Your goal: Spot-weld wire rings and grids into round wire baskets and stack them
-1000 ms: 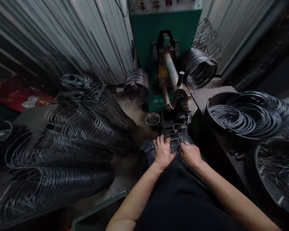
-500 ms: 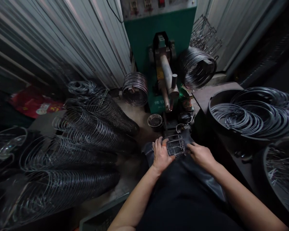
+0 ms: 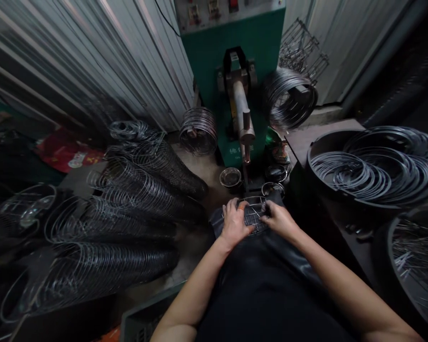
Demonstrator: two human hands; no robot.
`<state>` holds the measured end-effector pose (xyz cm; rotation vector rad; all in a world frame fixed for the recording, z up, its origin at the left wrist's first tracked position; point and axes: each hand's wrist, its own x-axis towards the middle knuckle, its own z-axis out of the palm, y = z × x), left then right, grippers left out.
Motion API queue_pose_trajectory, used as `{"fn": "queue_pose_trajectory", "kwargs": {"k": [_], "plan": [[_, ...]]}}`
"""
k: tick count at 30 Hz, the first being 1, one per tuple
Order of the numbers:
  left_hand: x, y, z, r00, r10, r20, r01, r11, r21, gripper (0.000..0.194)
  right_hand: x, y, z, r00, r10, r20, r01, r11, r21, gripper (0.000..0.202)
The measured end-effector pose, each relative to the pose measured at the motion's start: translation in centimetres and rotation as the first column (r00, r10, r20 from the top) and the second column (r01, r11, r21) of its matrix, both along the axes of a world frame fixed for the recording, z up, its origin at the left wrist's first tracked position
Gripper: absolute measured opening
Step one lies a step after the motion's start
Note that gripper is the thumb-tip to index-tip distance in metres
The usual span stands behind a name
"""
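A small wire basket (image 3: 252, 230) of grid-like metal rods rests over my lap, on the dark apron (image 3: 267, 266). My left hand (image 3: 234, 222) is wrapped round its left side, thumb at the lower edge; an orange band circles one finger. At the right of the basket, my right hand (image 3: 278, 218) is closed in a pinch over the grid. From its fingertips a thin short wire (image 3: 256, 211) appears to slant across the basket, though blur and the fingers hide where it ends.
Ahead stands a green machine (image 3: 203, 57) with a projecting metal arm (image 3: 241, 104). Stacked wire rings (image 3: 142, 199) fill the left. On the right are a round tub (image 3: 312, 168) of rings and another bin (image 3: 388, 251) of short wires. Small bowls (image 3: 230, 177) sit below the machine.
My right hand has moved left and inward, from beside the basket to over its right part. My left hand stays on the basket, which has tilted slightly. The view has shifted a little.
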<state>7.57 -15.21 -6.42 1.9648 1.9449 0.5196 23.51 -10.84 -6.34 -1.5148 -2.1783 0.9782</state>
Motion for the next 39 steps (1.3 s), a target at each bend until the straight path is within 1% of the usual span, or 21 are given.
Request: {"fn": "queue_pose_trajectory", "kwargs": {"k": [2,3,5,8,10,13,16,19,24,27,32,36,39], "plan": [[0.0,0.0,0.0,1.0,-0.008,0.0,0.008,1.0,-0.008,0.067,-0.9,-0.7,-0.1,0.999,-0.025,0.046,0.022,0.998,0.059,0.01],[-0.1,0.0,0.1,1.0,-0.013,-0.004,0.012,1.0,-0.016,0.067,-1.2,-1.2,-0.4,0.999,-0.031,0.031,0.029,0.997,0.077,0.011],[-0.3,0.0,0.1,1.0,-0.023,-0.014,0.022,0.999,-0.029,0.067,-1.4,-1.9,-1.2,0.997,-0.022,-0.075,0.028,0.996,0.083,0.013],[-0.4,0.0,0.1,0.999,-0.027,-0.023,0.026,0.999,-0.025,0.066,-1.0,-2.1,-2.3,0.965,0.029,-0.261,-0.019,0.999,0.04,0.017],[-0.4,0.1,0.1,1.0,-0.023,-0.021,0.023,1.0,-0.017,0.066,-0.5,-1.6,-2.6,0.949,0.084,-0.303,-0.084,0.996,0.015,0.02],[-0.4,0.1,0.1,1.0,-0.018,-0.003,0.018,1.0,-0.018,0.065,0.4,-0.7,-2.4,0.934,0.218,-0.282,-0.223,0.975,0.015,0.023],[-0.4,0.2,0.1,1.0,-0.013,0.018,0.014,1.0,-0.019,0.063,1.0,0.0,-2.0,0.898,0.363,-0.248,-0.36,0.931,0.057,0.024],[-0.5,0.3,0.0,1.0,-0.013,0.026,0.013,1.0,-0.004,0.063,1.4,0.3,-2.1,0.875,0.433,-0.215,-0.417,0.901,0.118,0.024],[-0.8,0.4,-0.2,1.0,-0.021,0.02,0.021,1.0,0.017,0.063,1.4,0.3,-2.7,0.858,0.476,-0.191,-0.439,0.875,0.206,0.022],[-1.1,0.4,0.0,0.998,-0.019,0.059,0.018,1.0,0.012,0.063,1.3,0.2,-2.7,0.853,0.498,-0.155,-0.45,0.854,0.262,0.023],[-1.9,1.2,1.0,0.983,-0.028,0.181,0.021,0.999,0.04,0.061,1.0,0.8,-1.5,0.86,0.508,-0.051,-0.466,0.821,0.33,0.025],[-2.6,2.7,1.8,0.973,-0.073,0.22,0.049,0.992,0.113,0.061,0.6,2.0,-0.3,0.867,0.498,0.012,-0.465,0.801,0.378,0.025],[-3.0,4.0,2.0,0.966,-0.093,0.24,0.06,0.988,0.14,0.063,0.2,3.1,0.3,0.876,0.481,0.025,-0.448,0.796,0.406,0.026]]}}
